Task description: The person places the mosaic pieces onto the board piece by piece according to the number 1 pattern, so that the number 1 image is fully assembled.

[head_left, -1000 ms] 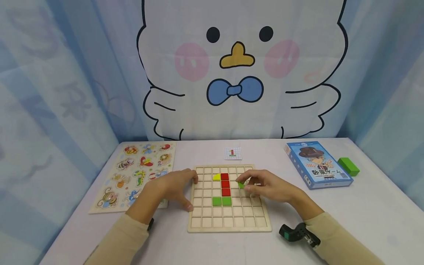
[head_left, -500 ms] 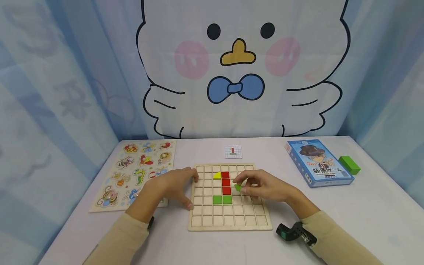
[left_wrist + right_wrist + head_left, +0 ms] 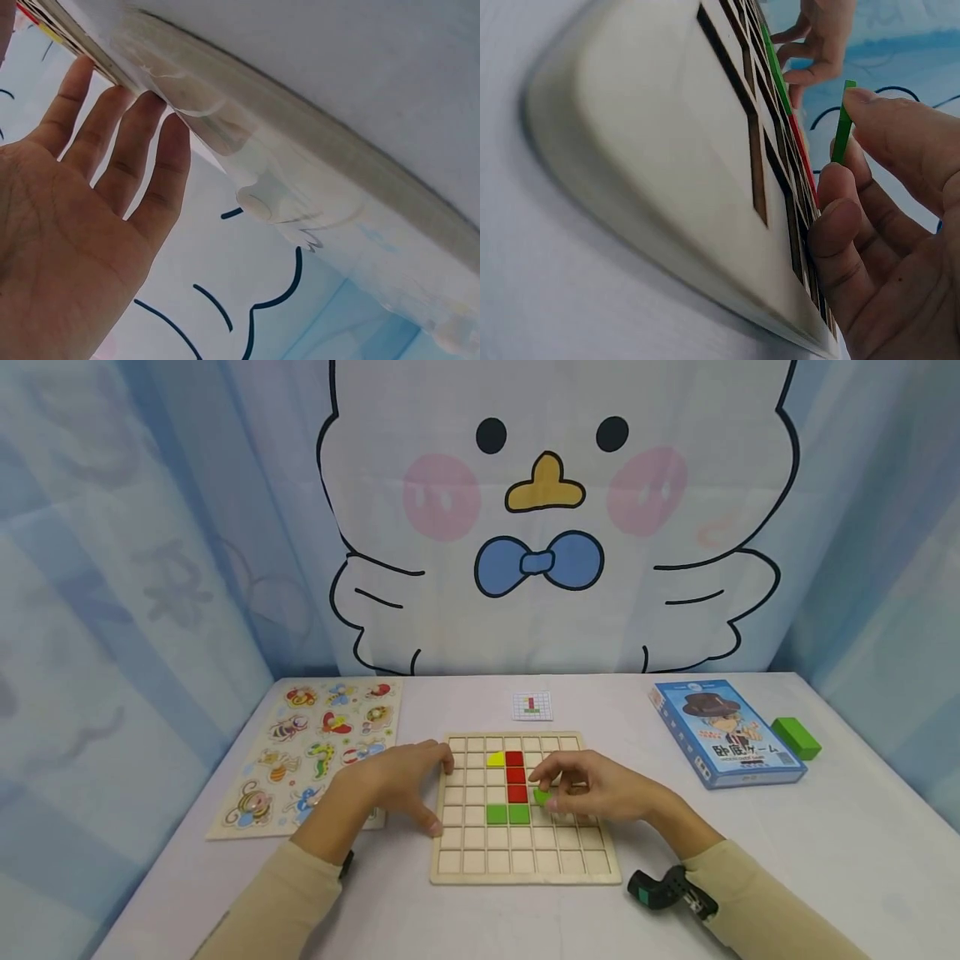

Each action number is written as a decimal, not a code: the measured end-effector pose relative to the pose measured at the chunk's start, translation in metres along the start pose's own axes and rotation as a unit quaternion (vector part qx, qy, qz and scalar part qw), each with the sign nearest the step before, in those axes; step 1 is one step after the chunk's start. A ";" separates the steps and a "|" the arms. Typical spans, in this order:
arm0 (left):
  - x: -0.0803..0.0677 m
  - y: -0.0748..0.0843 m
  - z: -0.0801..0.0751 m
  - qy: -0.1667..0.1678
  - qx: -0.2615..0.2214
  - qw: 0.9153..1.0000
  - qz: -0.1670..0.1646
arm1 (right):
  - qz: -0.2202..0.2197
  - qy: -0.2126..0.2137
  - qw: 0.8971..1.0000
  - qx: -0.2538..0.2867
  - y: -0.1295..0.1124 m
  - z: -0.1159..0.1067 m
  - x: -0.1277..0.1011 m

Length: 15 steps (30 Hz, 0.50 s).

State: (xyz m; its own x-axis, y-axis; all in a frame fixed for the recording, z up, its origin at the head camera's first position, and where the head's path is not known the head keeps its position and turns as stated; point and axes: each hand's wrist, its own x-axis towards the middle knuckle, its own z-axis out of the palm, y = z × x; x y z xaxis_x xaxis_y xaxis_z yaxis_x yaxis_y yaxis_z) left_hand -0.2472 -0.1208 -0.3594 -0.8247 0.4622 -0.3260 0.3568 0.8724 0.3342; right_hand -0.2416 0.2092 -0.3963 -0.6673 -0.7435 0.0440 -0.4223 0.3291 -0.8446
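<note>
Just right of the red column — green tile [image 3: 542, 796] pinched in right hand [image 3: 600, 789], left hand [image 3: 393, 785] flat-fingered on grid board [image 3: 525, 868] edge

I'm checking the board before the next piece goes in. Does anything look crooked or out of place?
Only the green tile pinched in the right hand: it stands tilted above the grid board, not seated. The rest lie flat.

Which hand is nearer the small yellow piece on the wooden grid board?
Left. The left hand rests at the board's left edge near the yellow piece; the right hand sits farther right.
</note>
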 end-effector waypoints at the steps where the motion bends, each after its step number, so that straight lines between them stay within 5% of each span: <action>1: 0.000 0.000 0.001 -0.001 -0.002 1.000 0.000 | 0.001 -0.001 1.000 0.000 0.000 0.000 0.000; 15: 0.000 0.000 0.001 0.002 0.007 1.000 -0.001 | 0.000 -0.007 0.999 -0.050 -0.004 0.003 0.004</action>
State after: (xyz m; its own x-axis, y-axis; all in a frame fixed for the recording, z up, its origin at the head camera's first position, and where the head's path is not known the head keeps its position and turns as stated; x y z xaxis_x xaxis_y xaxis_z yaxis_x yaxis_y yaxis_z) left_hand -0.2467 -0.1204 -0.3597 -0.8272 0.4599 -0.3228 0.3613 0.8753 0.3213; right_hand -0.2403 0.2032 -0.3943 -0.6589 -0.7514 0.0363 -0.4816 0.3843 -0.7876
